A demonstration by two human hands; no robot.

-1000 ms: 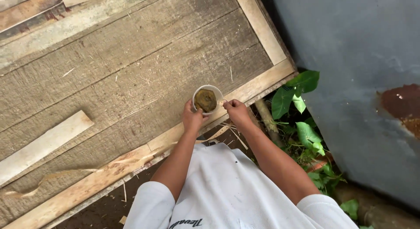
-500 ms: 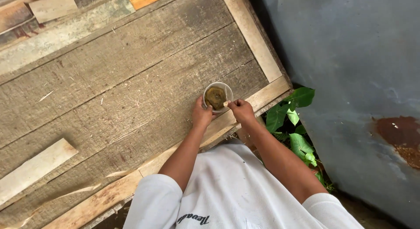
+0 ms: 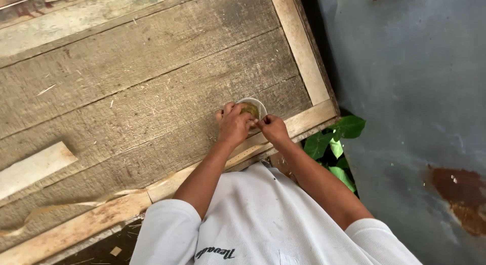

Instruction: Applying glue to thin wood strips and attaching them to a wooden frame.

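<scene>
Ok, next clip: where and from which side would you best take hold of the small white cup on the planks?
Probably by the outer wall of the white cup, low down, coming from the far or right side. It stands upright and open-topped with brownish contents, so a side grip would keep it level. The left hand already covers its near-left wall, and the right hand sits at its near rim.
</scene>
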